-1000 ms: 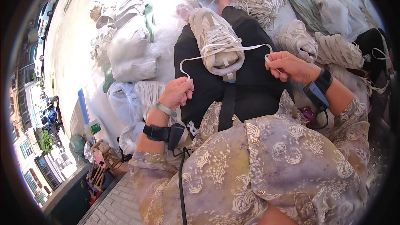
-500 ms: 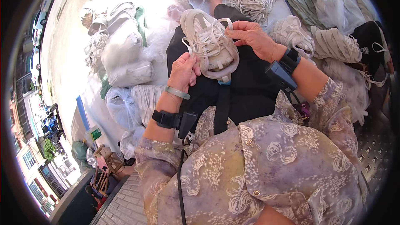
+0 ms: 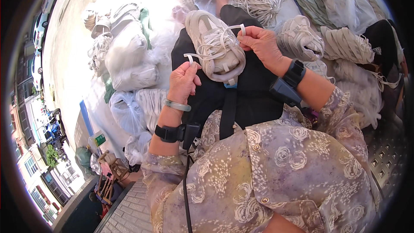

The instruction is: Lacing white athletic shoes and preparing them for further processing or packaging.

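2 hands work 1 pale sneaker [image 3: 215, 49] lying on the black-clad lap. The left hand [image 3: 183, 82] pinches one lace end [image 3: 189, 58] in a closed grip; the right hand [image 3: 261, 45] pinches the other lace end [image 3: 242, 29]. Pulling both ends evenly, judged best, keeps the lacing snug and centred.

Clear plastic bags [image 3: 129, 60] of pale goods lie piled left of the lap; another bag [image 3: 125, 112] sits nearer. A small green-and-white label [image 3: 100, 139] shows on a package near left. A blue tag [image 3: 230, 85] marks the shoe's heel.
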Tool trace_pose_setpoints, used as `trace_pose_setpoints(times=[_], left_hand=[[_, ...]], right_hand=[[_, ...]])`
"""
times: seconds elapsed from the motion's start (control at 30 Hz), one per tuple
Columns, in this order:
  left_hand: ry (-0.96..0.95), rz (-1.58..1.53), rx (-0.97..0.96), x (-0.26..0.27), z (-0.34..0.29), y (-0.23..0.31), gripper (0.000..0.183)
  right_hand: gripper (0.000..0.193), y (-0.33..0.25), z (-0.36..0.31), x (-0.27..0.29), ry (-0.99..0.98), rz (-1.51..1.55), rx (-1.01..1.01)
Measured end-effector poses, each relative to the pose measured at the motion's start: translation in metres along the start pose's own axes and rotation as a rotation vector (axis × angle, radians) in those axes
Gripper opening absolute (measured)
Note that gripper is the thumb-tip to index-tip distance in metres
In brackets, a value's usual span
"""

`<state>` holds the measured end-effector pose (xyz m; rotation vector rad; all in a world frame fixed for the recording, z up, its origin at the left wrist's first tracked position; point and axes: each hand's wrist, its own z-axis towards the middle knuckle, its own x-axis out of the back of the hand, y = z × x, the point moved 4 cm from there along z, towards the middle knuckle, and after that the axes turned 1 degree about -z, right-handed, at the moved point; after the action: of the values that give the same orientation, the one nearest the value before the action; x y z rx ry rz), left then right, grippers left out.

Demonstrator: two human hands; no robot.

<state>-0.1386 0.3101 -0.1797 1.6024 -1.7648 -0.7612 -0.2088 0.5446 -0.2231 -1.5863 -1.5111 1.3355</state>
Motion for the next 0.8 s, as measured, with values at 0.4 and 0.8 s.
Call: trace_pose_setpoints(times=[0.4,0.8], left_hand=[[0.159,0.444,-0.723,0.009,0.005,0.001,0.016],[0.237,-0.104,-0.259,-0.003,0.011,-0.006,0.013]], right_hand=[[0.008,0.003,0.004,-0.001,-0.063,-0.226,0.103],[0.012,-0.015,-0.004,-0.020,-0.102,-0.749,0.430]])
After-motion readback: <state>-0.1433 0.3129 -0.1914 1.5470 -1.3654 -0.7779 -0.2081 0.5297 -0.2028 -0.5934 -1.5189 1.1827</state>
